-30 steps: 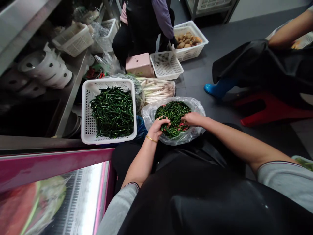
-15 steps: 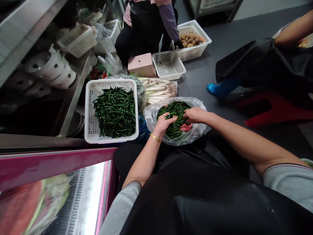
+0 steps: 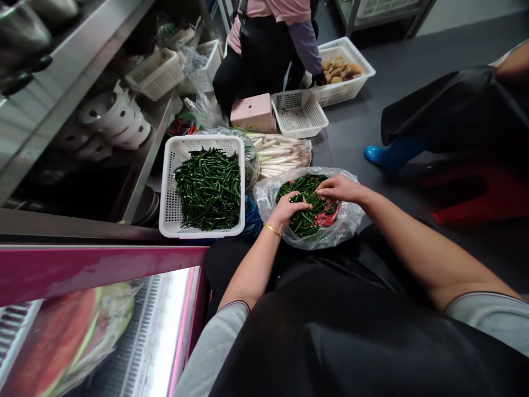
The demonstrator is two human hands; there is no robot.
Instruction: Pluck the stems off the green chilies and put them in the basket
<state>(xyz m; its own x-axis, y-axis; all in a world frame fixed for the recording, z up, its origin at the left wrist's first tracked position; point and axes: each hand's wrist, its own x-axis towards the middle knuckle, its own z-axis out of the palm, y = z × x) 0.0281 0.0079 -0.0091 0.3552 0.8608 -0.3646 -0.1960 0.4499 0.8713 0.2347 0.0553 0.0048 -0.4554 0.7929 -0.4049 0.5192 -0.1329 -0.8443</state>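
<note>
A clear plastic bag (image 3: 268,193) lies spread in front of me, with a heap of green chili peppers (image 3: 308,220) and a piece of red material (image 3: 328,216) inside. My left hand (image 3: 288,207), a gold bangle at its wrist, is closed around some green chilies over the heap's left side. Just right of it, my right hand (image 3: 339,188) hovers over the heap with thumb and fingers pinched together; what sits between the fingertips is too small to make out. To the left stands a white plastic basket (image 3: 167,187) with many green chilies in it.
Bundled scallions (image 3: 285,154) lie beyond the bag, near a pink stool (image 3: 253,113) and another white basket (image 3: 303,131). A crouching person (image 3: 264,49) reaches to a crate of potatoes (image 3: 343,98). At right are a blue boot (image 3: 386,156) and red stool (image 3: 463,212); a lit display case (image 3: 103,264) is at left.
The whole view has shifted, so things appear further right. My right hand has lifted slightly from the chilies, fingers still pinched. The left hand keeps its hold on chilies.
</note>
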